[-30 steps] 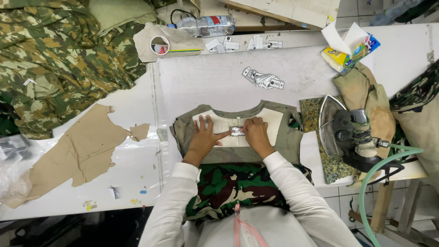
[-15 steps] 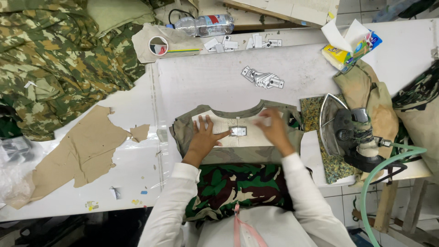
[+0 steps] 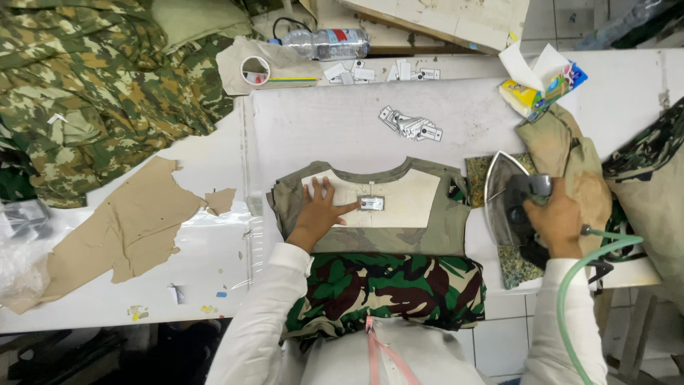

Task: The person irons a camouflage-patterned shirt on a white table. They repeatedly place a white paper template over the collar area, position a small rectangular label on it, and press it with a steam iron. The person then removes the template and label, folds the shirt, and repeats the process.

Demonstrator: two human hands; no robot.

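Left hand (image 3: 318,212) flat and open on the olive garment (image 3: 370,207); right hand (image 3: 554,219) grips the iron (image 3: 509,196).
A forefinger touches the small grey label (image 3: 371,203); more labels (image 3: 411,125) lie above.

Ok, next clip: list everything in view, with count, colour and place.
olive garment piece: one, olive with a cream panel, table centre
small label: one, grey-white, on the cream panel
loose labels: small pile, white, above the garment
iron: one, silver and black, right of the garment
camouflage fabric: heap, green-tan, upper left
cardboard pieces: torn, brown, left
water bottle: one, clear, top edge
tape roll: one, white, top
green hose: one, lower right
left hand: flat on the panel, fingertip by the label
right hand: gripping the iron's handle
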